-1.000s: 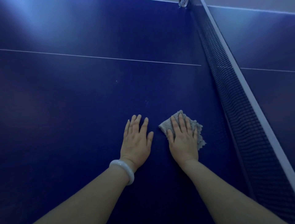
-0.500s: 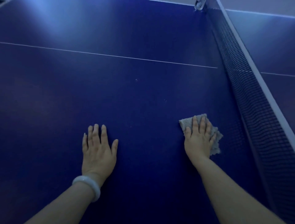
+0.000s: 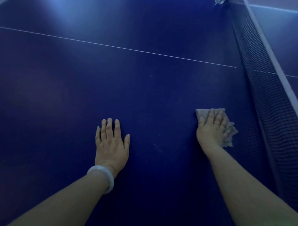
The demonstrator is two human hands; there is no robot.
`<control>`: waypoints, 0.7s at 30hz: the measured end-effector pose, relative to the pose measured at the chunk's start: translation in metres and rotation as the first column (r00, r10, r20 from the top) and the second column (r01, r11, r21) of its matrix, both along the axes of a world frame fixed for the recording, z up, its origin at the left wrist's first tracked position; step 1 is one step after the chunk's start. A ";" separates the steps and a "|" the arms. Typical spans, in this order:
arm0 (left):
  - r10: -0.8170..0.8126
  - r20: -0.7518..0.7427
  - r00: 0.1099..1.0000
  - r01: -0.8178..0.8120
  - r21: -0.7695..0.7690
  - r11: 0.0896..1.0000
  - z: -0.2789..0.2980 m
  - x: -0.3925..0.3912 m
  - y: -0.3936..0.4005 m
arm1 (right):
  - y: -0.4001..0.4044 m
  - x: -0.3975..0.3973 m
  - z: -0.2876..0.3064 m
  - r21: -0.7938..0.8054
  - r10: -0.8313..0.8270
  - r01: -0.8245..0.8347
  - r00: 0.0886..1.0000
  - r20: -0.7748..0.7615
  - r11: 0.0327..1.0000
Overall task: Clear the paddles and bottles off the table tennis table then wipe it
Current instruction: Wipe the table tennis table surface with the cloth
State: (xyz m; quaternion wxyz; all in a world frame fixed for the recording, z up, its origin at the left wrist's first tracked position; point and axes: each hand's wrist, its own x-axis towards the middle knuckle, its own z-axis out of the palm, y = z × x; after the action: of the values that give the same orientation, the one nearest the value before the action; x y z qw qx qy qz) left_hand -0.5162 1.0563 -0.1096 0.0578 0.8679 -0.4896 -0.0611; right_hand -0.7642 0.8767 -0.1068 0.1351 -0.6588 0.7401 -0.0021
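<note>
A dark blue table tennis table (image 3: 80,96) fills the view, with a thin white line running across it. My right hand (image 3: 210,129) presses flat, fingers straight, on a grey cloth (image 3: 229,135) lying on the table close to the net. My left hand (image 3: 111,143) rests flat on the bare table surface, fingers spread, with a pale bangle on the wrist. No paddles or bottles show on this part of the table.
The black net (image 3: 266,90) with its white top band runs along the right side from top to bottom. Its metal clamp (image 3: 219,1) shows at the top edge. A few small white specks (image 3: 154,144) lie on the surface between my hands.
My right hand has slid the cloth to the right, closer to the net. My left hand has moved left, away from the right hand, and stays flat on the table.
</note>
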 end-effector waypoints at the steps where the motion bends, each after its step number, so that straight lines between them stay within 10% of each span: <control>1: -0.003 0.004 1.000 0.003 0.001 1.000 0.000 0.000 0.000 | 0.012 0.014 -0.001 -0.025 0.099 -0.099 0.995 -0.016 0.995; 6: 0.001 0.030 1.000 -0.001 0.003 1.000 -0.003 0.000 0.000 | 0.064 0.036 0.003 -0.012 0.806 -0.807 0.588 0.067 0.590; 13: 0.004 0.055 0.998 -0.004 0.010 1.000 -0.011 0.002 -0.001 | -0.069 0.011 -0.002 -0.008 0.057 -0.057 0.998 0.028 0.998; 16: 0.003 0.058 0.998 -0.003 0.009 1.000 -0.011 0.002 0.000 | -0.080 0.066 -0.007 -0.011 0.219 -0.219 0.976 0.014 0.976; 21: -0.002 0.079 0.997 0.001 0.009 1.000 -0.010 0.003 0.000 | -0.009 0.116 0.006 -0.046 0.826 -0.826 0.557 0.085 0.561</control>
State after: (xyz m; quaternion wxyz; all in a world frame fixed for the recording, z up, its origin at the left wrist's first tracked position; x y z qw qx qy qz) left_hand -0.5132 1.0560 -0.1199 0.0343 0.8695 -0.4919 -0.0289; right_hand -0.6484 0.8673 -0.1009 0.1556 -0.9278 0.3379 0.0293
